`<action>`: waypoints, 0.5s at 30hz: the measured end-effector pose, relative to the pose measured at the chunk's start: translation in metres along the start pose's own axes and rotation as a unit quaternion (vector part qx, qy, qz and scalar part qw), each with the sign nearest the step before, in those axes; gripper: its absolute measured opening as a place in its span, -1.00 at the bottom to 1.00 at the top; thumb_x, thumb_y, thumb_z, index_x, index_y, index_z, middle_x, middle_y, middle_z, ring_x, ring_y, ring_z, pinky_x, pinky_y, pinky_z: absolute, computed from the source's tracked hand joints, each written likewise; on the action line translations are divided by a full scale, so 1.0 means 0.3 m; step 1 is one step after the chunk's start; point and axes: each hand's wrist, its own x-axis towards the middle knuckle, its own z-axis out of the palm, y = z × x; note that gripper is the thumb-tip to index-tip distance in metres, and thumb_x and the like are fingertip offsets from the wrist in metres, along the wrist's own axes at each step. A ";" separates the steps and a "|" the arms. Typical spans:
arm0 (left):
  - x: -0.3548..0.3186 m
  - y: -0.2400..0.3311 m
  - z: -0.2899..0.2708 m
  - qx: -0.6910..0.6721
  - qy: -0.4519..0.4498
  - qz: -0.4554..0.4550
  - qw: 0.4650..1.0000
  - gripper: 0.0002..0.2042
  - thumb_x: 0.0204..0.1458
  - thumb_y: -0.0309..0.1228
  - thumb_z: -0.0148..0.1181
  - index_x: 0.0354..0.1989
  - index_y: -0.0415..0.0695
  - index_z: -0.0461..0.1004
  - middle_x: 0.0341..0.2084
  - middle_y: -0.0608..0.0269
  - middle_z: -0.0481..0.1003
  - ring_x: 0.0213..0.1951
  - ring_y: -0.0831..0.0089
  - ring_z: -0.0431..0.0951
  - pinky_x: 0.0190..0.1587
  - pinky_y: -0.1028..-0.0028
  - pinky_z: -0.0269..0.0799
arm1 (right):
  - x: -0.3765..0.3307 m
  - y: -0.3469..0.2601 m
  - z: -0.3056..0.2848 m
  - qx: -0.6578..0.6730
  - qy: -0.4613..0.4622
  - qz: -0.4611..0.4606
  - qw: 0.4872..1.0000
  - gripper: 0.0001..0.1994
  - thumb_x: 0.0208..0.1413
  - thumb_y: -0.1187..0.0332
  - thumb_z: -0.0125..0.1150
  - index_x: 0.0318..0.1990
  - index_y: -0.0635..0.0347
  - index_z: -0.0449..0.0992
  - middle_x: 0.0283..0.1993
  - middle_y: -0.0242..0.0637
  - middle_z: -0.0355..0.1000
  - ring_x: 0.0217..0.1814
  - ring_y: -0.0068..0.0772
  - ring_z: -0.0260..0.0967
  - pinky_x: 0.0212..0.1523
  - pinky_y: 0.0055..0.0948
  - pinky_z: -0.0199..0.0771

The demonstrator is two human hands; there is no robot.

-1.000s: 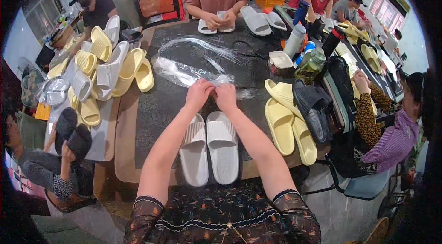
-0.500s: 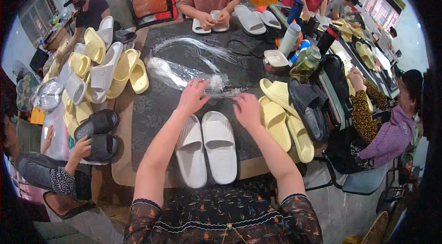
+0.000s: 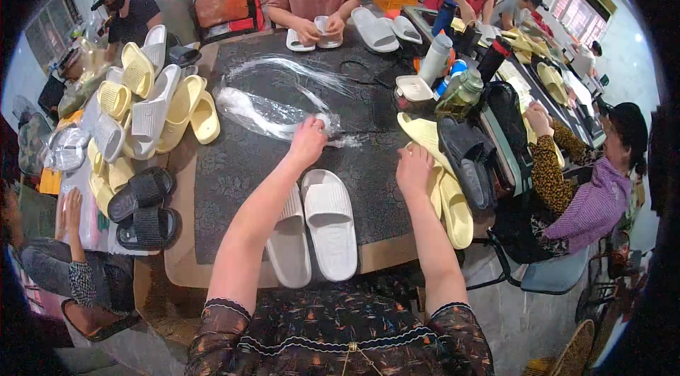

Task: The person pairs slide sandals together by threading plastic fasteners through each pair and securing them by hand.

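Note:
My left hand (image 3: 310,143) reaches over the black table mat, its fingers drawn together at the end of a clear plastic bag (image 3: 244,108) of white material. What they pinch, if anything, is too small to make out. My right hand (image 3: 416,165) lies over the toe end of a yellow slide sandal, palm down and fingers stretched out; more yellow slides (image 3: 455,211) show beside it. Between my forearms, a pair of pale slides lies side by side at the table's near edge: the right slide (image 3: 331,231) is in full view, the left slide (image 3: 292,255) partly behind my left forearm.
Piled slides (image 3: 159,110) in yellow, grey and black fill the left side. Black slides (image 3: 471,156), a lidded container (image 3: 414,90) and bottles (image 3: 460,92) stand right. Fine clear strands (image 3: 297,68) lie farther back. Across the table, a person handles white slides (image 3: 329,39); other people work around.
My hands have moved apart: the left stays near the bag's end with its fingers drawn closer, while the right has shifted right, from the bag's end onto the yellow slides.

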 end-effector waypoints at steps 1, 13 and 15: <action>0.002 -0.005 -0.006 0.023 0.008 -0.002 1.000 -0.91 -0.19 -0.32 0.25 -0.52 0.00 0.59 -0.16 0.34 0.40 0.06 0.27 0.29 0.01 0.21 0.32 | 0.003 0.000 0.012 -0.013 -0.001 -0.004 1.000 -0.84 -0.02 0.42 0.08 -0.28 0.10 0.55 -0.13 -0.25 0.36 0.03 -0.19 0.24 0.12 -0.13 0.14; -0.088 -0.108 -0.126 -0.009 0.065 -0.008 0.998 -0.95 -0.27 -0.40 0.29 -0.61 -0.07 0.57 -0.30 0.34 0.43 -0.07 0.25 0.37 -0.09 0.27 0.37 | 0.024 -0.061 0.021 0.010 -0.040 -0.051 0.998 -0.70 -0.09 0.32 0.25 -0.13 0.09 0.50 -0.10 -0.26 0.37 0.04 -0.17 0.24 0.13 -0.15 0.14; -0.085 -0.103 -0.127 -0.020 0.089 -0.011 0.996 -0.94 -0.27 -0.41 0.29 -0.61 -0.08 0.57 -0.31 0.33 0.43 -0.09 0.24 0.37 -0.09 0.27 0.37 | 0.023 -0.064 0.045 0.058 -0.061 -0.052 0.995 -0.68 -0.09 0.30 0.25 -0.11 0.08 0.49 -0.10 -0.29 0.38 0.04 -0.19 0.26 0.12 -0.15 0.16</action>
